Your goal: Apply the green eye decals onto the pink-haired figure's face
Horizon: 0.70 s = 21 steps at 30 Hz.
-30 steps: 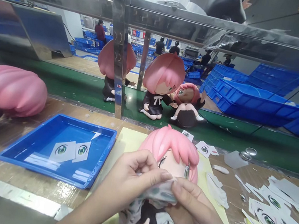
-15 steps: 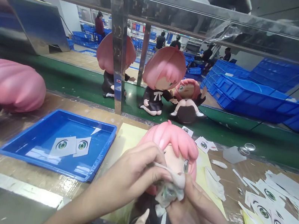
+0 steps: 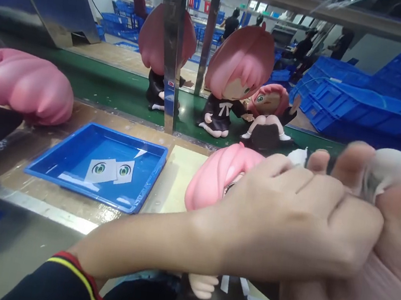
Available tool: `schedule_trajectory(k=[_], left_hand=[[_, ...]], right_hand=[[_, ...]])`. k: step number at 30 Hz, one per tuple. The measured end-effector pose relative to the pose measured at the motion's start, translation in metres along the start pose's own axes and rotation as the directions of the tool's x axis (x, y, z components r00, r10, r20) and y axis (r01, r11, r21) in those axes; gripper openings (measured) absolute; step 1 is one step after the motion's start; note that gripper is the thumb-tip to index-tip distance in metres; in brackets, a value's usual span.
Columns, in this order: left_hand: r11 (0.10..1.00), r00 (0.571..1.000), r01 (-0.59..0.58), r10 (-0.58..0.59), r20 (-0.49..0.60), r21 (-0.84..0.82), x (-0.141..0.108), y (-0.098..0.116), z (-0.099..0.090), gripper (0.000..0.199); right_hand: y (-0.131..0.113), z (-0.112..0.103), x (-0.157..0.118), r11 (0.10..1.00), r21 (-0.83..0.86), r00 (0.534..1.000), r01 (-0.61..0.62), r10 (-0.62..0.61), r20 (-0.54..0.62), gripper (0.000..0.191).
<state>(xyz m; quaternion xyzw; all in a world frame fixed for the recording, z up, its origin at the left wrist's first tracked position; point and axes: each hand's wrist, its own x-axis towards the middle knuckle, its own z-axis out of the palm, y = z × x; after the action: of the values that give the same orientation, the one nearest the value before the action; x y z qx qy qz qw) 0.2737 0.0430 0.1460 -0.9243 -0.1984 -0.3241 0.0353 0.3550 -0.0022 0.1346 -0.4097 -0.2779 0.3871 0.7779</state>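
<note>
- The left hand (image 3: 288, 219) reaches across the front of the view, its fingers curled together and its knuckles pressed against the right hand.
- The right hand (image 3: 371, 248) fills the lower right corner, very close to the camera; its fingers close on a crumpled white cloth (image 3: 387, 172), pinched between fingertips and palm.
- Whether the left hand also grips the cloth cannot be told, since its fingertips are hidden.
- The pink-haired doll (image 3: 219, 178) sits just behind and under the left hand, mostly covered by it; one eye peeks out beside the wrist, and a small doll hand shows below the forearm.
- The doll rests on a pale yellow mat (image 3: 175, 176) on the bench.
- Left of the mat lies a blue tray (image 3: 82, 151) holding two eye stickers (image 3: 109, 170).
- Further left, a pink doll head (image 3: 29, 87) lies on its side.
- Beyond a steel post (image 3: 173, 49), three more finished dolls (image 3: 235, 74) sit on a green belt (image 3: 107, 87), with blue crates (image 3: 362, 110) at the right.
</note>
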Motion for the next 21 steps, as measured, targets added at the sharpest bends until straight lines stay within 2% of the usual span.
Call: schedule_trajectory(k=[3,5,8,10,12,14,15,18,21], left_hand=[[0.997,0.989,-0.075,0.078,0.125,-0.028,-0.001,0.006,-0.006,0.055],[0.994,0.984,-0.078,0.090,0.154,-0.081,-0.006,0.008,-0.006,0.054],[0.977,0.992,-0.007,0.033,0.121,-0.213,-0.017,0.002,-0.002,0.042],[0.903,0.996,0.086,-0.082,0.029,-0.420,-0.024,-0.006,0.000,0.023],[0.724,0.962,0.180,-0.271,-0.035,-0.666,-0.030,-0.015,0.000,0.019],[0.508,0.911,0.240,-0.412,0.011,-0.827,-0.032,-0.021,-0.001,0.023],[0.412,0.898,0.270,-0.434,0.074,-0.870,-0.032,-0.022,-0.002,0.024],[0.120,0.870,0.364,-0.399,0.291,-0.924,-0.029,-0.022,-0.004,0.016],[-0.125,0.798,0.431,-0.410,0.442,-0.894,-0.025,-0.020,-0.003,0.017]], right_hand=[[-0.003,-0.011,0.004,0.998,-0.068,0.997,0.000,-0.005,-0.079,0.015],[-0.004,-0.018,0.004,0.998,-0.046,0.996,-0.046,0.043,-0.082,0.013],[-0.003,-0.025,0.003,0.998,-0.061,0.999,-0.036,0.033,-0.038,0.010],[-0.001,-0.029,0.002,0.992,-0.128,1.000,-0.005,0.004,-0.005,0.015],[0.002,-0.031,0.000,0.988,-0.144,0.997,-0.053,0.061,0.051,0.028],[0.004,-0.033,0.000,0.984,-0.121,0.983,-0.133,0.147,0.113,0.035],[0.005,-0.034,0.000,0.982,-0.117,0.977,-0.151,0.166,0.132,0.035],[0.004,-0.034,-0.001,0.977,-0.156,0.977,-0.143,0.165,0.137,0.028],[-0.001,-0.033,-0.004,0.963,-0.216,0.973,-0.158,0.190,0.133,0.023]])
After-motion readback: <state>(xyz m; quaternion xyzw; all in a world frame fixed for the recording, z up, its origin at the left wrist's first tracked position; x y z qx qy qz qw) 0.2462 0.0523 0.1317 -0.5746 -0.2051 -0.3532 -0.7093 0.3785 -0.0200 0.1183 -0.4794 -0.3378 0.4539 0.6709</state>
